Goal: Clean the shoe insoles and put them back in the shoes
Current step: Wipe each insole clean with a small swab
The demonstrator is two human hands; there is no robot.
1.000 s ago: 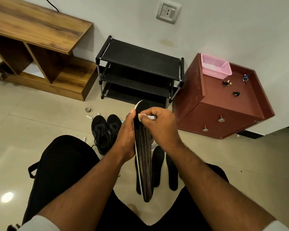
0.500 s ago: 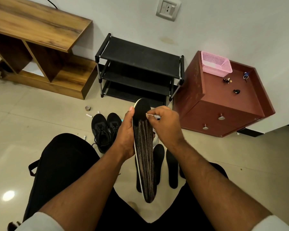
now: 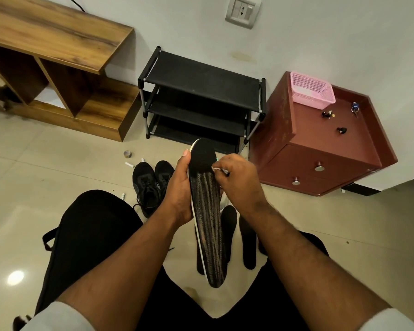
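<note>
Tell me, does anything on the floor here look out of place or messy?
Yes. A small tape roll and a few small white stubs lie scattered on the tile left of the black shoes. Two loose insoles lie on the floor, not in shoes.

A long insole (image 3: 207,218) stands nearly upright in mid-scene — black at its far tip, brown-striped below, white along its left edge. Two black insoles (image 3: 247,244) lie flat on the floor just behind it; a pair of black shoes (image 3: 151,182) sits left.
</note>
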